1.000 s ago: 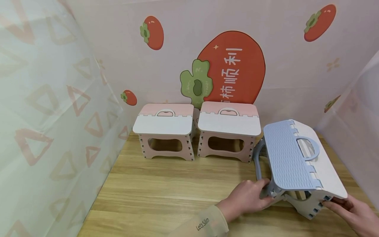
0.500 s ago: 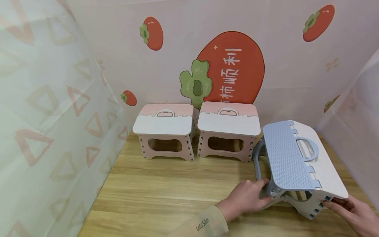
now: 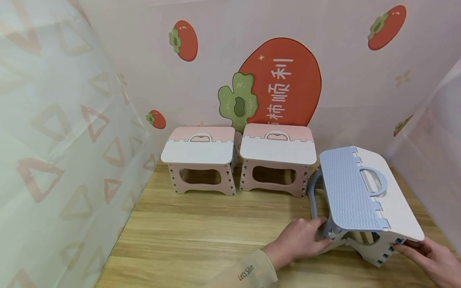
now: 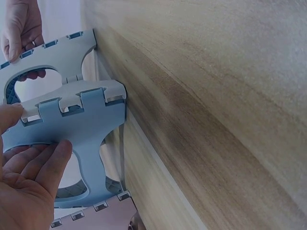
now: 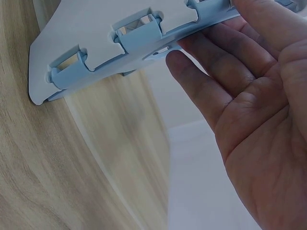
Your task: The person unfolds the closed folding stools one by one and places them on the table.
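Observation:
A blue-and-white folding step stool (image 3: 349, 188) stands at the right of the wooden table, its top bent into a ridge along the toothed seam and its oval handle uppermost. My left hand (image 3: 300, 240) grips the near edge of its blue leg panel; in the left wrist view, the fingers (image 4: 36, 165) lie against that blue leg panel (image 4: 79, 124). My right hand (image 3: 428, 258) holds the outer edge of the white leg panel (image 3: 378, 248) under the top. The right wrist view shows its thumb on one side of that toothed edge (image 5: 139, 33) and the fingers on the other.
Two pink-and-white folding stools, one at the left (image 3: 198, 160) and one in the middle (image 3: 277, 160), stand unfolded side by side at the back. The wooden table (image 3: 194, 232) reaches toward me. Printed sheets form the back wall (image 3: 126, 32) and both sides.

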Demonstrator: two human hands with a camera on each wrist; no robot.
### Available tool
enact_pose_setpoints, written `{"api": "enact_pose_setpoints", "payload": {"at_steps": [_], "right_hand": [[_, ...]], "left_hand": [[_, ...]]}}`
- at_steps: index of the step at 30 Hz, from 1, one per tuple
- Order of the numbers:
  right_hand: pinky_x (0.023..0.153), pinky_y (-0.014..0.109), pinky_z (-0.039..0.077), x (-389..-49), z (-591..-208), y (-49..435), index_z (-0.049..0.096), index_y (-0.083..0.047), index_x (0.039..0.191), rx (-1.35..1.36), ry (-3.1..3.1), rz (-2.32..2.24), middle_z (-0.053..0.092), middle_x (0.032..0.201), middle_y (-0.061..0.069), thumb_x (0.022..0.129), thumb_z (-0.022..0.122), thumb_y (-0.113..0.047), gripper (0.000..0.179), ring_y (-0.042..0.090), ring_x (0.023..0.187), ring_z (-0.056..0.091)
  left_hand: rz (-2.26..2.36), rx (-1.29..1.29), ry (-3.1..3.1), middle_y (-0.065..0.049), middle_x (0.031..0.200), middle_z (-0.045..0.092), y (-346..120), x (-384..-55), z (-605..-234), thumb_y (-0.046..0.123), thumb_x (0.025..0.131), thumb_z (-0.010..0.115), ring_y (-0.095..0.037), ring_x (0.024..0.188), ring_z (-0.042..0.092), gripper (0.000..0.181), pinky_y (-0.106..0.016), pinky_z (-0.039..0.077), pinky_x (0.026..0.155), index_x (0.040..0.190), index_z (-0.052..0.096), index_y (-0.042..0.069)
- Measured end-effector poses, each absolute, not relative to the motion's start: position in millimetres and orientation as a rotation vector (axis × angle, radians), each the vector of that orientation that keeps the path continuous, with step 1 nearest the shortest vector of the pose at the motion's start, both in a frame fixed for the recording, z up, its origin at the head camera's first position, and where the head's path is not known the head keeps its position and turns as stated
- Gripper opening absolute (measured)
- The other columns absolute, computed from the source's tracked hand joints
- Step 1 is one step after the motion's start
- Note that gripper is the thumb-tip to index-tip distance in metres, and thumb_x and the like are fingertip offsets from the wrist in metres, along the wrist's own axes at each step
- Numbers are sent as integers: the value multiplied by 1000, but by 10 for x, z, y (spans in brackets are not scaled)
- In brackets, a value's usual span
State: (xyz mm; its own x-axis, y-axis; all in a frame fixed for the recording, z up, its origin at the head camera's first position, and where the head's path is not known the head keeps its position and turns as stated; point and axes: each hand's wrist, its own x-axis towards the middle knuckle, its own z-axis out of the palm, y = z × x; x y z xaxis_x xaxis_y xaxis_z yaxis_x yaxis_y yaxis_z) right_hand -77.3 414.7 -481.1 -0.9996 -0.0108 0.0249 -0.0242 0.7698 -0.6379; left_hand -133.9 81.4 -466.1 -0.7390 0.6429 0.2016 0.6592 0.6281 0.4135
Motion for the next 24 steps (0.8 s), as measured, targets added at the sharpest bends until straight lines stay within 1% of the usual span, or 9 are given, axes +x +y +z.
{"api": "enact_pose_setpoints", "payload": {"at_steps": [1, 6, 7, 13, 21, 24], "right_hand": [[60, 23, 58, -774, -4808, 4145, 48, 19, 135, 27, -2940, 1067, 60, 120, 43, 103, 61, -8, 44, -24, 86, 45], [60, 24, 59, -760, -4815, 4146, 50, 18, 134, 10, -2944, 1046, 62, 118, 40, 103, 62, -11, 44, -23, 85, 47], [60, 24, 59, -764, -4815, 4153, 49, 18, 135, 13, -2945, 1061, 60, 119, 43, 104, 61, -12, 45, -23, 85, 47], [60, 25, 59, -771, -4829, 4176, 49, 18, 134, 5, -2958, 1045, 61, 118, 42, 104, 61, -13, 45, -23, 83, 47], [61, 24, 58, -767, -4753, 4136, 48, 19, 135, -6, -2975, 1061, 59, 119, 43, 104, 62, -14, 48, -15, 81, 57], [61, 23, 58, -768, -4749, 4140, 49, 18, 135, -6, -2975, 1060, 60, 118, 42, 104, 62, -19, 50, -8, 80, 64]], "left_hand": [[-736, -1122, -2802, 11, 84, 73, 814, -1339, -4659, 46, 94, 72, 3, 63, 60, 42, -10, 46, 58, 128, 63, 22], [-743, -1127, -2800, 11, 83, 73, 816, -1341, -4657, 46, 94, 72, 4, 61, 58, 42, -10, 45, 57, 127, 63, 22], [-743, -1127, -2801, 11, 84, 73, 816, -1343, -4656, 46, 94, 72, 4, 62, 58, 42, -10, 45, 57, 127, 63, 22], [-736, -1134, -2804, 11, 85, 73, 817, -1350, -4664, 46, 95, 72, 5, 62, 57, 42, -9, 45, 58, 128, 63, 22], [-729, -1131, -2792, 11, 85, 73, 821, -1350, -4678, 46, 94, 72, 5, 62, 58, 42, -10, 46, 58, 127, 63, 22], [-726, -1135, -2780, 11, 84, 73, 820, -1349, -4679, 45, 94, 72, 4, 61, 57, 42, -10, 45, 57, 127, 63, 22]]}}
